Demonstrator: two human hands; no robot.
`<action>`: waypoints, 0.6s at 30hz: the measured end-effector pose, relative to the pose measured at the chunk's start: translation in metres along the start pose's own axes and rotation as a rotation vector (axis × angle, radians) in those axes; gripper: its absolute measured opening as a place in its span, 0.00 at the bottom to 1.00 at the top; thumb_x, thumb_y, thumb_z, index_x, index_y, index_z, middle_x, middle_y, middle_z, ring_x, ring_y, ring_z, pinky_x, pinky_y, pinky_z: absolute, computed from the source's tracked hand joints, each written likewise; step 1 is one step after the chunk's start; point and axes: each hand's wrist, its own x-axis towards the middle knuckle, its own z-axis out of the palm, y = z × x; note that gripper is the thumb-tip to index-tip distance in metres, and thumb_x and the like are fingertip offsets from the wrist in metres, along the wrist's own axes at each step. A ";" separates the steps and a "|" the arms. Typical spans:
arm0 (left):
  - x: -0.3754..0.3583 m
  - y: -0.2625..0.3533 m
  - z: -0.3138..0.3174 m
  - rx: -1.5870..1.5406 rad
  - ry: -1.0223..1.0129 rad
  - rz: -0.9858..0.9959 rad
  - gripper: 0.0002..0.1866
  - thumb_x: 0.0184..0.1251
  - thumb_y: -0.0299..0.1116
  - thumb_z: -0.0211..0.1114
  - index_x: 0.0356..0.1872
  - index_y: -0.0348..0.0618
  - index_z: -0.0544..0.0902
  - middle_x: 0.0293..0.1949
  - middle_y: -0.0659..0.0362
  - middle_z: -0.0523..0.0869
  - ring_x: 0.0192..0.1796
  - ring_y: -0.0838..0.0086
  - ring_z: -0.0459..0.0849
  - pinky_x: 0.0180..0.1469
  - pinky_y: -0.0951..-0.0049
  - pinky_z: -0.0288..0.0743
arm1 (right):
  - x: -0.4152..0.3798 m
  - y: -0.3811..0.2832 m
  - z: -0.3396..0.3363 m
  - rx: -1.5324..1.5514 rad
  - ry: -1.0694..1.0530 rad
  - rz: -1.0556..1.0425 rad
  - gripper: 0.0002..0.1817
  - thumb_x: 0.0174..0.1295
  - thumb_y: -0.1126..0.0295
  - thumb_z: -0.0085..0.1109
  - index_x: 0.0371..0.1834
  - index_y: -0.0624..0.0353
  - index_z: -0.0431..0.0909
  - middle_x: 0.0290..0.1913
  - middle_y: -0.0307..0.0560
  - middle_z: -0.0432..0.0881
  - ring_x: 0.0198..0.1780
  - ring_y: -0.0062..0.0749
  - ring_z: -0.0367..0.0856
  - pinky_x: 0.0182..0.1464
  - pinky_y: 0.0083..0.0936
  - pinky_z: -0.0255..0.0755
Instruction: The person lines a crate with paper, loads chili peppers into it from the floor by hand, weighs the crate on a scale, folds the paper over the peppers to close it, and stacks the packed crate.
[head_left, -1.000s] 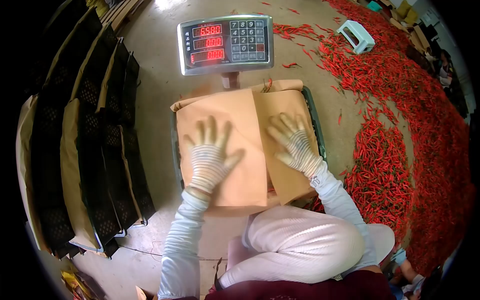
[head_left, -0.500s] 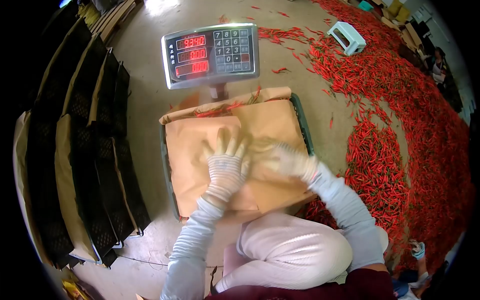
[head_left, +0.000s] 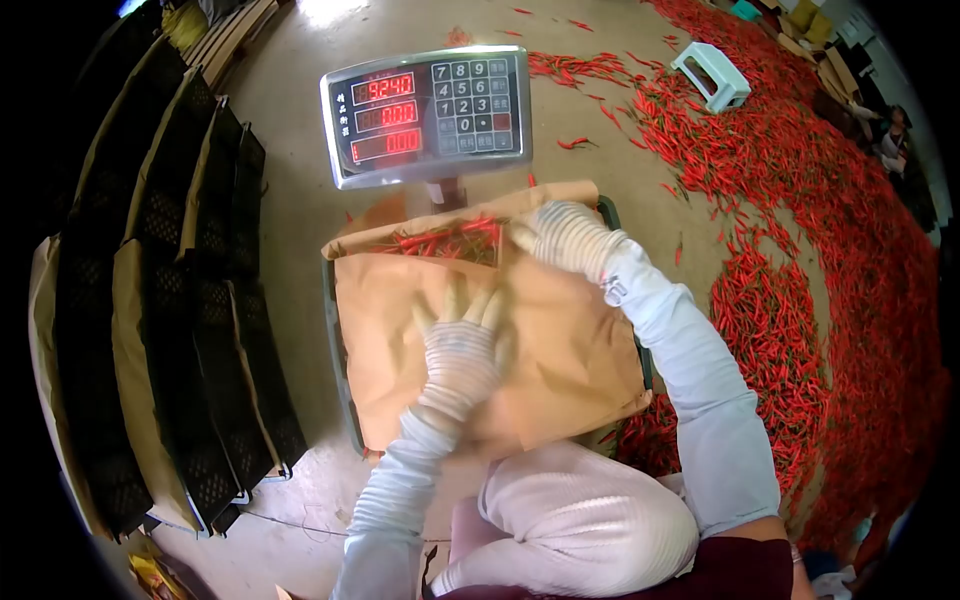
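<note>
Brown paper (head_left: 410,330) covers a dark crate (head_left: 345,375) full of red chili peppers (head_left: 450,240), which show through a gap along the far edge. My left hand (head_left: 460,350), in a striped white glove, lies on the paper with fingers spread. At the far right of the crate, my right hand (head_left: 570,238), gloved alike, has its fingers closed at the edge of the paper, beside the exposed peppers. Just beyond the crate stands a scale display (head_left: 428,115) with lit red digits.
Stacked black crates (head_left: 205,300) lined with brown paper stand at left. A large spread of red chili peppers (head_left: 770,320) covers the floor at right, with a pale green stool (head_left: 712,75) at its far edge. Another person (head_left: 890,140) is at the far right.
My right hand has moved from the middle of the paper to its far edge. More peppers show there now. My left hand has slid slightly nearer to me, and the display's top digits differ.
</note>
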 end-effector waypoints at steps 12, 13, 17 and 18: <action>-0.003 -0.002 0.002 -0.007 0.000 0.015 0.25 0.57 0.40 0.59 0.58 0.46 0.76 0.64 0.58 0.73 0.68 0.50 0.63 0.62 0.22 0.46 | 0.010 0.088 0.002 1.321 0.146 0.222 0.39 0.54 0.73 0.62 0.73 0.60 0.60 0.66 0.49 0.72 0.61 0.29 0.72 0.63 0.25 0.65; -0.004 -0.002 0.002 0.011 -0.012 0.019 0.25 0.57 0.40 0.59 0.58 0.46 0.75 0.64 0.58 0.73 0.68 0.50 0.63 0.62 0.22 0.46 | -0.001 0.079 0.001 1.319 0.143 0.219 0.39 0.54 0.73 0.62 0.73 0.60 0.60 0.66 0.49 0.72 0.61 0.29 0.72 0.63 0.25 0.65; -0.004 -0.001 0.004 0.008 0.012 0.020 0.25 0.56 0.41 0.59 0.57 0.46 0.76 0.64 0.58 0.73 0.69 0.50 0.63 0.62 0.22 0.45 | -0.026 0.056 -0.009 1.424 0.194 0.024 0.39 0.56 0.71 0.61 0.73 0.60 0.59 0.67 0.45 0.69 0.60 0.25 0.73 0.61 0.23 0.68; -0.003 -0.001 0.004 -0.004 0.003 0.017 0.25 0.56 0.41 0.59 0.57 0.47 0.76 0.64 0.58 0.73 0.69 0.51 0.62 0.62 0.22 0.45 | -0.021 0.056 -0.011 1.636 0.198 0.172 0.38 0.57 0.69 0.62 0.72 0.61 0.60 0.68 0.45 0.67 0.60 0.26 0.73 0.61 0.24 0.69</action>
